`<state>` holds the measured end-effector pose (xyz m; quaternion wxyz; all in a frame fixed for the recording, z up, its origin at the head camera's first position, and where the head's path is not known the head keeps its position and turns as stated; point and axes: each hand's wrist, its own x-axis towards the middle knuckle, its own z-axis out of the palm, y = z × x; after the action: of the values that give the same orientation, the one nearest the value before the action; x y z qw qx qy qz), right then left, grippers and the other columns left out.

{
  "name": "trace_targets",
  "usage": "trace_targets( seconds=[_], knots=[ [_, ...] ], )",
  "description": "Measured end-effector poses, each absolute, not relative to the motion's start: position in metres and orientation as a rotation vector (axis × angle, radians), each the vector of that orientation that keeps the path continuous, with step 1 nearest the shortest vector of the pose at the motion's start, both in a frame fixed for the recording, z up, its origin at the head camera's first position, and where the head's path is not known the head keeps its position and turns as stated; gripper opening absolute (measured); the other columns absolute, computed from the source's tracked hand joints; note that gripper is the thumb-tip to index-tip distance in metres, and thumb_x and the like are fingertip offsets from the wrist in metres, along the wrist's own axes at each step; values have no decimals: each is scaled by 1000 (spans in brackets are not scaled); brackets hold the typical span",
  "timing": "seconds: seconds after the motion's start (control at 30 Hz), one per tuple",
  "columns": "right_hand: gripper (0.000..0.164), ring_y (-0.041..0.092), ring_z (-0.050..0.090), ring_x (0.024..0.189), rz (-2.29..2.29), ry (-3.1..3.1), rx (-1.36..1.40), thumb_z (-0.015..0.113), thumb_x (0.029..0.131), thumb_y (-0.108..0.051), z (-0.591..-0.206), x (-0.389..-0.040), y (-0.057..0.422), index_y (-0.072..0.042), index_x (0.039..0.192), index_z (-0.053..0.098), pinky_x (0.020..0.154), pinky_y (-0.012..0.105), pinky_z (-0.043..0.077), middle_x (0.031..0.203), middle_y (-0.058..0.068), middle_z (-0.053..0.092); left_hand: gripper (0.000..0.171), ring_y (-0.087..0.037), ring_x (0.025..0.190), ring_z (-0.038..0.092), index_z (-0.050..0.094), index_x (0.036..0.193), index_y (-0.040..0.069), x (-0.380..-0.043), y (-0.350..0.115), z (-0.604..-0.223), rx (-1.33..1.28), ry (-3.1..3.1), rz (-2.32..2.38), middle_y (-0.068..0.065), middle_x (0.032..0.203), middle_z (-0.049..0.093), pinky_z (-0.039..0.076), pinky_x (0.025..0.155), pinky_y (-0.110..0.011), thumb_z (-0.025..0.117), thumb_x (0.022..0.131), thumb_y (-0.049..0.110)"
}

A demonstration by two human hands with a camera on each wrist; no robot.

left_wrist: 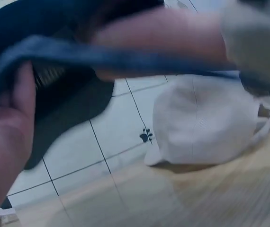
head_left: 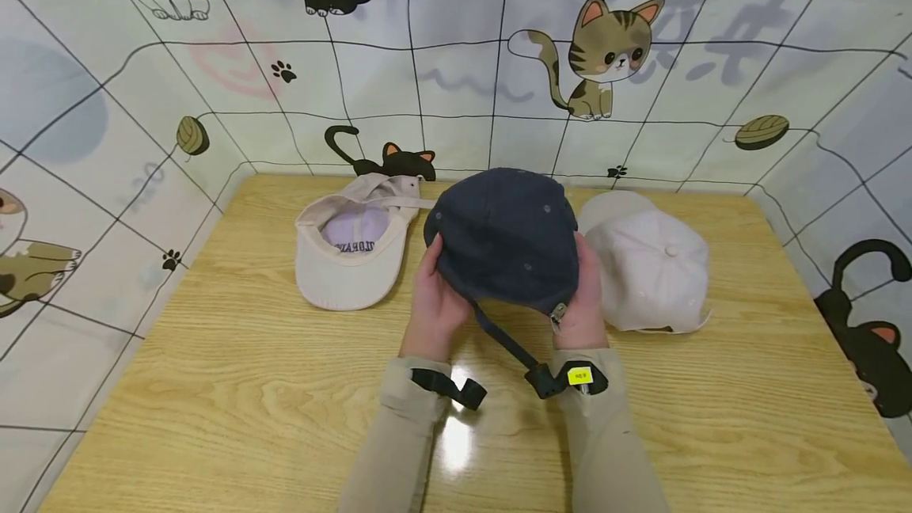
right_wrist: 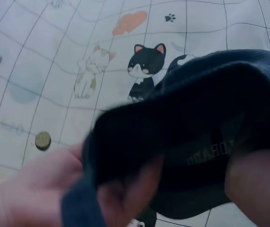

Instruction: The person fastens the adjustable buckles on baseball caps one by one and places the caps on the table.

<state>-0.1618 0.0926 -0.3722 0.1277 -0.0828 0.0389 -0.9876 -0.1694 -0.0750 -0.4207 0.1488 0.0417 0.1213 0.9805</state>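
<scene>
Both hands hold a navy cap [head_left: 506,236] up above the table, crown outward. My left hand [head_left: 436,307] grips its left edge, thumb outside in the head view and fingers inside in the left wrist view. At the right edge, my right hand [head_left: 586,299] holds the cap near a small metal buckle [head_left: 558,313]. A loose navy strap [head_left: 502,335] hangs below the crown. Lettering [right_wrist: 211,153] inside the cap is dim in the right wrist view. The visor [left_wrist: 73,106] points away from me.
An upturned pale cap with a lilac inside [head_left: 349,256] lies left on the wooden table [head_left: 285,410]. A whitish cap [head_left: 651,264] sits crown up at right, close beside my right hand. A cat-print curtain [head_left: 456,77] stands behind and at both sides.
</scene>
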Motion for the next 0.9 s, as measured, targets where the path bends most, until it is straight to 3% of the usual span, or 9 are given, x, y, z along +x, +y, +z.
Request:
trace_targets(
  seconds=[0.03, 0.2, 0.3, 0.43, 0.53, 0.7, 0.9],
  knots=[
    [23, 27, 58, 80, -2813, -104, -112, 39, 94, -6, -372, -164, 93, 8, 89, 56, 78, 32, 47, 85, 16, 60, 34, -12, 102, 53, 53, 115, 15, -169, -75, -419, 126, 299, 2833, 3, 111, 58, 40, 88, -27, 58, 86, 33],
    [22, 24, 58, 69, -2754, -80, 15, 42, 93, -8, -383, -173, 96, 4, 81, 56, 65, 32, 49, 74, 13, 58, 26, -16, 92, 59, 58, 107, 10, -167, -77, -416, 142, 97, 2871, -2, 103, 63, 48, 74, -29, 50, 91, 29],
    [26, 22, 57, 66, -2704, -1, 17, 38, 95, -11, -392, -179, 99, 3, 80, 54, 62, 31, 49, 73, 11, 56, 32, -18, 88, 59, 60, 104, 9, -168, -78, -417, 200, -4, 2864, -4, 98, 63, 48, 70, -29, 44, 93, 35],
    [27, 20, 57, 63, -2641, 152, 48, 40, 95, -15, -402, -185, 101, 1, 80, 55, 59, 28, 49, 71, 9, 56, 47, -19, 91, 57, 61, 106, 8, -170, -80, -419, 312, -125, 2853, -5, 100, 61, 47, 73, -31, 37, 92, 46],
    [25, 19, 59, 64, -2590, 212, 145, 45, 93, -17, -408, -189, 101, 0, 79, 57, 60, 28, 49, 71, 8, 58, 46, -19, 94, 55, 60, 108, 7, -171, -82, -421, 369, -168, 2860, -6, 103, 60, 46, 77, -32, 37, 93, 44],
    [24, 19, 60, 70, -2572, 167, 260, 48, 92, -20, -422, -195, 100, 0, 84, 60, 65, 29, 49, 77, 8, 61, 27, -18, 95, 56, 55, 111, 7, -176, -84, -429, 277, -129, 2916, -6, 104, 60, 46, 80, -31, 44, 94, 24],
    [36, 20, 54, 102, -2619, 63, 166, 47, 93, -31, -438, -201, 101, -4, 115, 54, 92, 33, 38, 108, 8, 59, 25, -17, 94, 58, 57, 113, 9, -183, -88, -438, -96, -15, 2968, -4, 105, 62, 44, 84, -29, 56, 89, 16]
  ],
)
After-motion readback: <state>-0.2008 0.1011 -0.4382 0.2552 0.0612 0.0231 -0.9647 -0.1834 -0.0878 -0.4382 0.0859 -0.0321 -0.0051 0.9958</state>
